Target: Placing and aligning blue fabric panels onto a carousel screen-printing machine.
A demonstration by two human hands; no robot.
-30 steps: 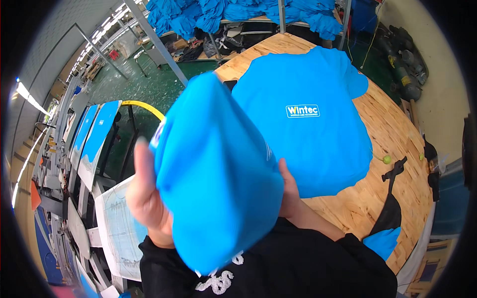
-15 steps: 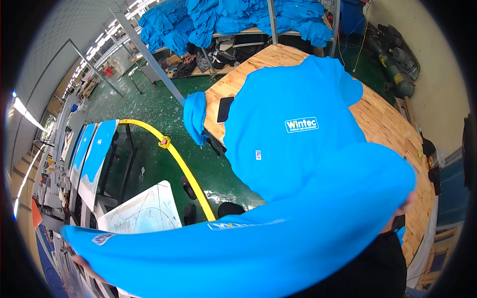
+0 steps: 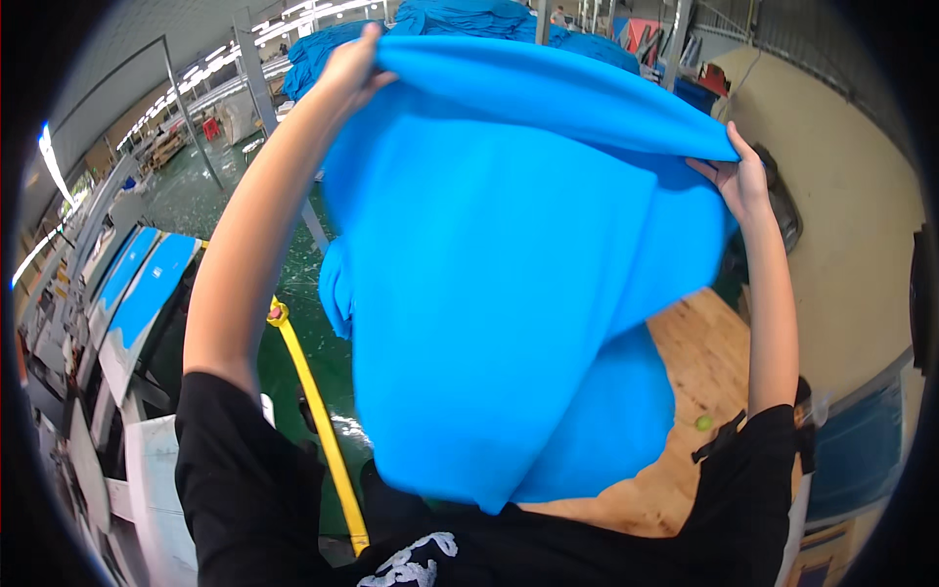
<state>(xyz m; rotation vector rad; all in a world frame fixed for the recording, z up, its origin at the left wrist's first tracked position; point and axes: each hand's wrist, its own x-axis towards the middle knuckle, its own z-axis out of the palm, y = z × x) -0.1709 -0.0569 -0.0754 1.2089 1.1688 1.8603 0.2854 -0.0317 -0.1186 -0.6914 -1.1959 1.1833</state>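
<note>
Raised near the top of the view, my left hand (image 3: 357, 68) grips the upper left corner of a blue fabric piece (image 3: 460, 254), fingers closed on it. My right hand (image 3: 734, 176) holds the upper right corner, its thumb and fingers on the edge. The top edge is folded over in a band between my hands, and the rest hangs in broad folds before me. Behind it, more blue fabric (image 3: 636, 421) shows on the wooden table (image 3: 685, 328), which is largely hidden.
Blue fabric stacks (image 3: 460, 20) are at the back. Printing boards (image 3: 147, 293) on racks stand left, beside a curved yellow bar (image 3: 328, 430). A metal post (image 3: 254, 88) rises behind. On the table's right lie a green ball (image 3: 703, 423) and black straps (image 3: 719, 440).
Both hands have risen high, lifting the fabric from a low, sideways-stretched position to hang upright in front of me. It now hides most of the table and the fabric lying there.
</note>
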